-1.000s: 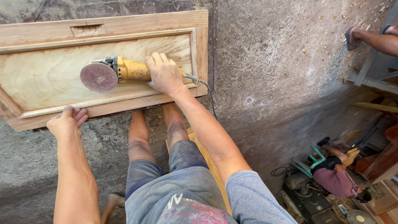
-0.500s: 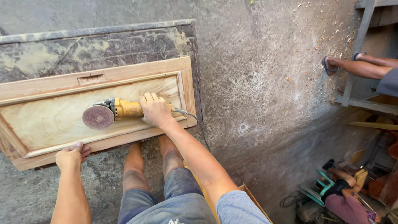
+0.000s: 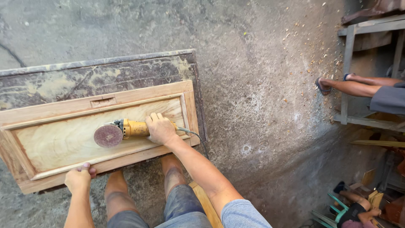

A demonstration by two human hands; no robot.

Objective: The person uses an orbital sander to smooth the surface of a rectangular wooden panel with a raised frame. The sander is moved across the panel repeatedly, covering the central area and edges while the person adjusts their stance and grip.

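Wooden door panel (image 3: 59, 145) lying flat on dark slab (image 3: 97, 74), left of centre. Yellow sander (image 3: 126, 130) resting disc-down on panel's middle field. Right hand (image 3: 160, 128) wrapped around sander body; left hand (image 3: 78, 177) clamped on near edge. Advised: disc flat, pressure light, strokes along grain, cord (image 3: 192, 134) clear.

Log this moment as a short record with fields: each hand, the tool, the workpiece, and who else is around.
right hand: grip closed around the yellow sander
left hand: clamped on the near edge of the wooden panel
sanding disc: flat on the panel's recessed field
support: dark board on the concrete floor
others: a person's sandalled foot at right
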